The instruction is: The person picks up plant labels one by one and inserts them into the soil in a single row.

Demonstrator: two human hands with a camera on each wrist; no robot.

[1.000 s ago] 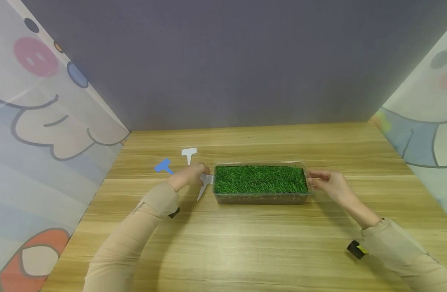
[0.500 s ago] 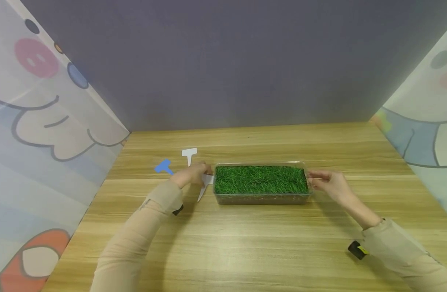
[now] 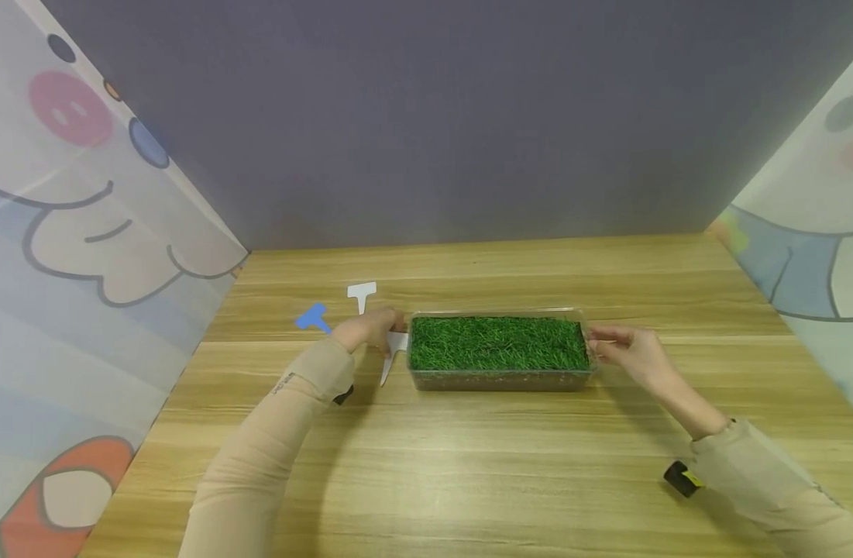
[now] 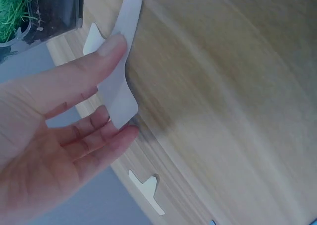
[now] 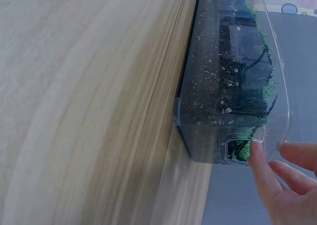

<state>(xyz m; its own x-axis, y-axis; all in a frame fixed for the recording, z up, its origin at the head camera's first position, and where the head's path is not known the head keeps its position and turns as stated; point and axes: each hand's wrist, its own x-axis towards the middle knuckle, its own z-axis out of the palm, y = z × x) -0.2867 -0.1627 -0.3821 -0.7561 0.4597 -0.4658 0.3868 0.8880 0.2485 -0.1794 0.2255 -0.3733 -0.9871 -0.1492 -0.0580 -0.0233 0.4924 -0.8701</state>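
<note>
A white T-shaped plant label is pinched between the thumb and fingers of my left hand, its pointed stem aimed toward the front of the table. The hand is beside the left end of a long clear plastic box. Short green grass on dark soil fills this box. At the box's right end is my right hand. Its extended fingertips touch the end wall and upper rim, near a small handle cutout in the right wrist view. Part of the held label's head is hidden behind the left thumb.
Behind the left hand, another white T-shaped label lies on the wooden table. A blue T-shaped label is to its left. A dark grey panel stands at the back, with cartoon-printed sheets on both sides.
My left hand shifts slightly right, bringing the held label a little closer to the box. The right hand and box stay in place.
</note>
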